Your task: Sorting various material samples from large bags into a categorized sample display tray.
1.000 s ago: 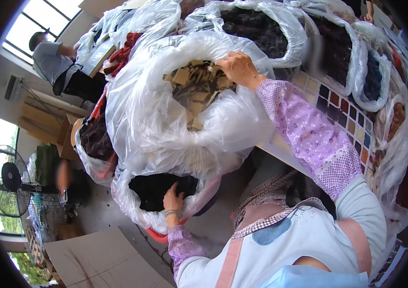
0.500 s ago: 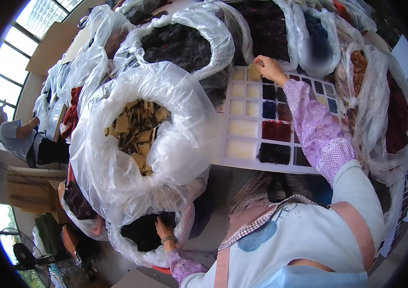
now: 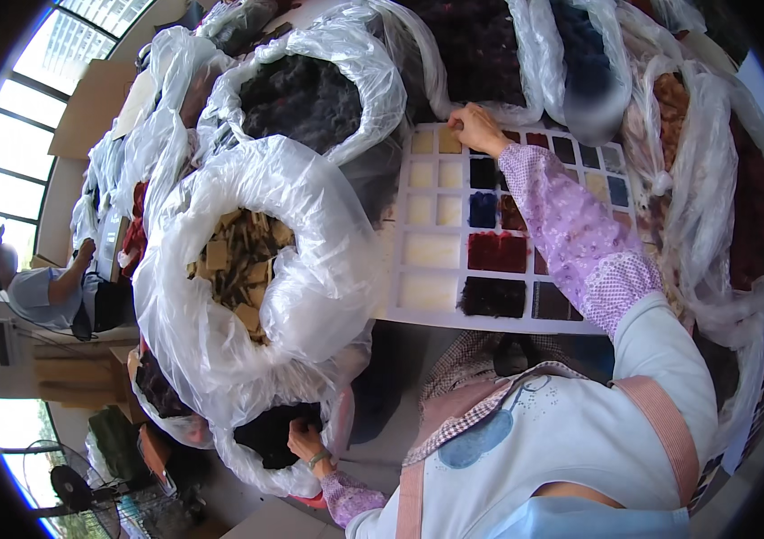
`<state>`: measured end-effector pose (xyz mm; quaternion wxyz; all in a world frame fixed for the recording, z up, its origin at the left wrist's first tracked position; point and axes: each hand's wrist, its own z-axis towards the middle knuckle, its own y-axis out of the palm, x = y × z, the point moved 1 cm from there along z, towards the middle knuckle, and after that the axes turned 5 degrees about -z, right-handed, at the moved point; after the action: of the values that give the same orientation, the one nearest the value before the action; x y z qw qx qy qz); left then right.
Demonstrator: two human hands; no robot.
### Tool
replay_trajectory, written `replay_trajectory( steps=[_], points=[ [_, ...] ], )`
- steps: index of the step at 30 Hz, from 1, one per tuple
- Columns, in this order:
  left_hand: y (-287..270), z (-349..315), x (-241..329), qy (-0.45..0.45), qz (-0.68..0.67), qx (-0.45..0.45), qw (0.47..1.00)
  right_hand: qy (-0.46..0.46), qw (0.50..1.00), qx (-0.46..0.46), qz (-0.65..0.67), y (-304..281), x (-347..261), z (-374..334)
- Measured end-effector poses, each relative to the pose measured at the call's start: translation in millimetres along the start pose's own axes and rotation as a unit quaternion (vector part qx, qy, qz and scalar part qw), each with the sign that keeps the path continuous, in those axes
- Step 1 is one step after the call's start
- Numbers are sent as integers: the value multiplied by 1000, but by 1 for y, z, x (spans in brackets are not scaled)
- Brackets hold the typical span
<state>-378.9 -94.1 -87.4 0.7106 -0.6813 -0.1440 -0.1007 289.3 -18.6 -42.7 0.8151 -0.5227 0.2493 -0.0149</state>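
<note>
A white tray divided into square and oblong cells lies in front of me, its cells filled with cream, tan, black, blue and red fuzzy pieces. At its far edge my right hand has its fingers closed at a tan square piece, which sits in a cell of the top row. Down at the lower left, my left hand is curled at the mouth of a plastic bag of black fluffy pieces. Whatever its fingers hold is hidden.
Left of the tray stands a large clear plastic bag of tan and brown pieces. Behind are more bags, with dark grey and blue pieces. Rust and red ones stand at right. Another person works at far left, above a fan.
My right hand has lowered the tan piece from a tilted hold into the cell. My left hand has drawn back slightly from the black pieces, its fingers more curled. The view has shifted slightly.
</note>
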Motion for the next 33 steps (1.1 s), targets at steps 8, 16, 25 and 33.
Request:
replay_trajectory(
  steps=[8, 16, 25, 33],
  points=[
    [-136, -3, 87, -43, -101, 366, 924, -169, 960, 77, -207, -8, -33, -6],
    [-46, 33, 366, 358, -355, 151, 850, 80, 810, -369, 449, -88, -132, -53],
    [46, 54, 464, 345, -508, -47, 788, 120, 810, -288, 497, -86, -81, -56],
    [61, 81, 467, 383, -425, -46, 819, 148, 936, -104, 302, -48, -42, -4]
  ],
)
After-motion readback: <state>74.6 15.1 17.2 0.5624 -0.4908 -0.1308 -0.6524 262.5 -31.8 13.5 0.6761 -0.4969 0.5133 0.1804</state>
